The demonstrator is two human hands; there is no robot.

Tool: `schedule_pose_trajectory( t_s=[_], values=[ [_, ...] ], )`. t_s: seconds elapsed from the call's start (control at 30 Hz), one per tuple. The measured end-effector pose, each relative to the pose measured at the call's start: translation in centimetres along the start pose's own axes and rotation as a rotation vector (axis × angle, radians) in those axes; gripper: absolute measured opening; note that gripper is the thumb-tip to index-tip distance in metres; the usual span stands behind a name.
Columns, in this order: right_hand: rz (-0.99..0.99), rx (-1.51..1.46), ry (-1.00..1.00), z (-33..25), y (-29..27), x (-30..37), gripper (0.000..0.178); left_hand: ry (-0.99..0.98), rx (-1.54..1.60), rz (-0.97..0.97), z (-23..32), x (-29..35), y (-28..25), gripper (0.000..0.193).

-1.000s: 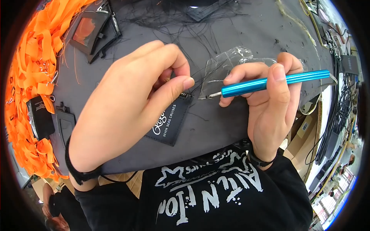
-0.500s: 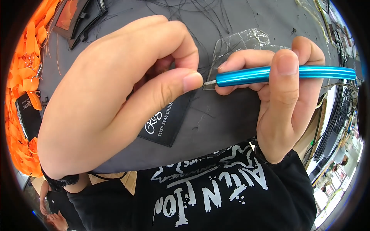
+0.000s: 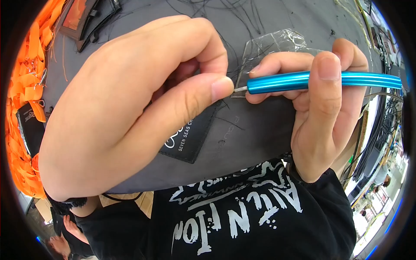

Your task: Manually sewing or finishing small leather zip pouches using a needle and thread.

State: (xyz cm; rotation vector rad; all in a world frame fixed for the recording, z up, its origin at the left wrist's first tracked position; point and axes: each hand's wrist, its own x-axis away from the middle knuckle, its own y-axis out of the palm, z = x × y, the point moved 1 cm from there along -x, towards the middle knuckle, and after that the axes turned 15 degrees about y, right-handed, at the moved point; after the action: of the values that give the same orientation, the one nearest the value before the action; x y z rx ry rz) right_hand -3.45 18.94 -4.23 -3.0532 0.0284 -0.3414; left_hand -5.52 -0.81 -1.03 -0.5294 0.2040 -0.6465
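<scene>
Right hand [image 3: 320, 112] (fingers curled) grips blue tool [image 3: 323, 81] against left hand [image 3: 130, 108].

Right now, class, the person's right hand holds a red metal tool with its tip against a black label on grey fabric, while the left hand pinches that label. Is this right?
Not quite. The head view shows that the tool in the right hand is blue, not red. The rest stands: its tip meets the black label on the grey fabric, which the left hand pinches.

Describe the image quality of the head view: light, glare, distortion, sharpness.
Head view: even bright light; glare on the clear plastic sheet and along the blue tool; fisheye bends the edges inside a black rim; the left hand looms large; the right hand is sharp.
</scene>
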Motion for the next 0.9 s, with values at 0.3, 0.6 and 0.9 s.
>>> schedule_pose_trajectory(
  t_s=[0.3, 0.6, 0.9],
  values=[
    [-0.016, -0.334, -0.028, 0.3, -0.6, -0.3, 0.027, -0.404, -0.409, 0.057, -0.3, 3.5, -5.2, 0.012],
    [0.108, -0.356, -0.168, -0.5, -1.4, -0.1, 0.024, -0.147, 0.407, 0.057, -1.1, 3.0, -3.4, 0.01],
    [-0.186, -0.258, -0.111, -0.7, 2.0, 2.4, 0.028, 0.306, -0.256, -0.184, -1.6, 3.0, -3.6, 0.028]
  ],
)
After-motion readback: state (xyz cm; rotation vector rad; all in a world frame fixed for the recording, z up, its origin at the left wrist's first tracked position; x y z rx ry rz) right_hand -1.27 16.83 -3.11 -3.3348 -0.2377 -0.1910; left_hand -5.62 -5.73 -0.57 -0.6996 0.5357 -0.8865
